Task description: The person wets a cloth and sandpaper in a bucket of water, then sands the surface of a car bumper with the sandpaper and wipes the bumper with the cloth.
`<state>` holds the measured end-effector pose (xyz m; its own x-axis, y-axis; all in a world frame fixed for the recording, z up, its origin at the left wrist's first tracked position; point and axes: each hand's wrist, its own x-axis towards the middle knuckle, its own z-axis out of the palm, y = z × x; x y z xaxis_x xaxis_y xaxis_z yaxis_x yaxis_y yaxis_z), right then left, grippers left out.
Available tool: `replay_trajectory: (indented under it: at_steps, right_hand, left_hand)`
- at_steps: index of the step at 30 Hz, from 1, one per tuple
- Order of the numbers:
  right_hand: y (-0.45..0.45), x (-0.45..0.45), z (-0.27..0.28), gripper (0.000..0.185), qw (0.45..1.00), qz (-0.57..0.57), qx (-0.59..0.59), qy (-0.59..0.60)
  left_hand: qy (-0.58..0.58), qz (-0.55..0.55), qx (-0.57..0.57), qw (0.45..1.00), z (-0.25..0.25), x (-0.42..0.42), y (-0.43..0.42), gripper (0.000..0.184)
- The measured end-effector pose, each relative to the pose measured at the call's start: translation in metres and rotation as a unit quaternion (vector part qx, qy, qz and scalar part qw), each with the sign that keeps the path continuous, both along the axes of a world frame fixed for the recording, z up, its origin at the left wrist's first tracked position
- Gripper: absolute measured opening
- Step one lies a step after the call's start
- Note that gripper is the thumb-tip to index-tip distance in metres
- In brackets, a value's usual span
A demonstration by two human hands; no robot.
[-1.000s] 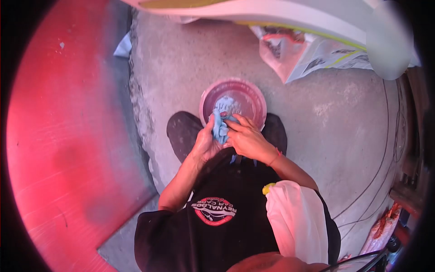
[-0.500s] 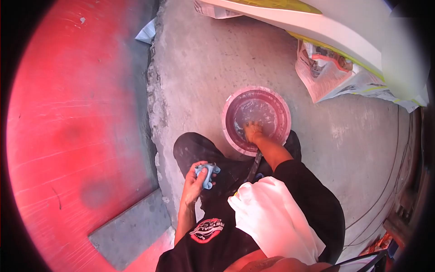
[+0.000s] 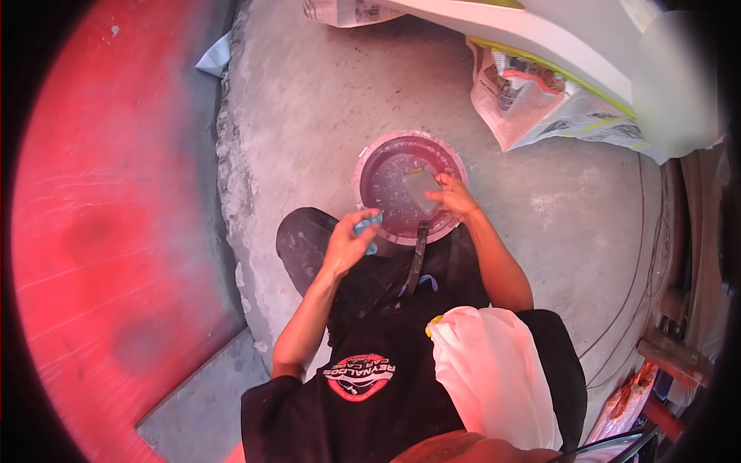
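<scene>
Rough grey concrete floor is bordered on the left by a red surface, and newspaper is hung below a white panel at the upper right. Between the knees of a seated person in a black shirt, a round pinkish basin holding cloudy liquid is placed. Within its outline a flat, pale grey piece is seen, pinched at its right edge by the right hand, whose fingers are partly curled with the thumb side turned inward. Its longer side appears to be pointed away from the body, the near end slanted rightward; whether it is dipped or held above the liquid cannot be told. By the left hand, loosely curled at the basin's near-left rim, a light blue cloth is gripped. The piece is thus set leftward of the right hand, the nearer one, and forward and rightward of the left.
</scene>
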<state>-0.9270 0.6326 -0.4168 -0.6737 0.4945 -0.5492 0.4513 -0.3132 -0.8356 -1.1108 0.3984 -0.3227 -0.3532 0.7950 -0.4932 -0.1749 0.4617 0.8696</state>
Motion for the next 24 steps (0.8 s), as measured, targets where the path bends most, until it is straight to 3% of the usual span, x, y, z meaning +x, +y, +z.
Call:
replay_trajectory:
  at_steps: [1,2,4,6,7,8,10,13,15,16,18,19,20,24]
  right_hand:
    - [-0.010,0.007,0.013,0.037,0.995,-0.060,-0.066,0.043]
    - [-0.019,0.012,0.023,0.037,0.996,-0.061,-0.055,0.044]
    - [-0.038,0.015,0.039,0.040,0.982,-0.093,-0.108,0.123]
    - [-0.047,0.016,0.046,0.043,0.979,-0.090,-0.077,0.164]
    - [-0.045,0.020,0.034,0.045,0.980,-0.050,-0.074,0.178]
    - [-0.048,0.021,0.048,0.051,0.986,-0.005,-0.043,0.159]
    - [-0.044,0.036,0.061,0.058,0.989,0.069,-0.054,0.120]
    - [-0.048,0.061,0.073,0.056,0.979,-0.007,-0.122,0.162]
    - [-0.058,0.079,0.111,0.053,0.907,-0.135,-0.344,0.201]
    - [-0.062,0.090,0.129,0.053,0.898,-0.135,-0.359,0.216]
    - [-0.066,0.121,0.158,0.050,0.895,-0.190,-0.342,0.216]
    - [-0.073,0.134,0.164,0.050,0.883,-0.195,-0.361,0.227]
    - [-0.081,0.149,0.171,0.047,0.882,-0.227,-0.366,0.193]
    - [-0.116,0.238,0.221,0.042,0.866,-0.268,-0.391,0.161]
  left_hand:
    - [0.052,-0.020,-0.023,0.998,-0.006,0.008,0.015,0.032]
    - [0.053,-0.021,-0.012,0.998,-0.025,0.018,0.030,0.032]
    - [0.328,0.013,0.029,0.944,-0.071,0.032,0.059,0.050]
    - [0.218,-0.025,0.019,0.975,-0.083,0.029,0.077,0.052]
    - [0.094,0.048,0.046,0.993,-0.118,0.038,0.079,0.045]
    - [0.034,0.079,0.102,0.991,-0.115,0.043,0.078,0.032]
    - [-0.144,0.092,0.053,0.984,-0.056,0.052,0.076,0.016]
    - [-0.252,0.030,0.023,0.967,-0.038,0.072,0.083,0.017]
    - [-0.278,0.006,0.000,0.961,-0.022,0.094,0.087,0.020]
    - [-0.279,0.008,-0.021,0.960,-0.009,0.105,0.086,0.022]
    - [-0.077,-0.093,-0.036,0.992,0.003,0.126,0.081,0.026]
    - [-0.065,-0.098,-0.058,0.991,0.008,0.138,0.076,0.026]
    - [-0.036,-0.172,-0.048,0.983,0.012,0.152,0.070,0.032]
    - [-0.010,-0.347,-0.098,0.933,0.094,0.201,0.063,0.047]
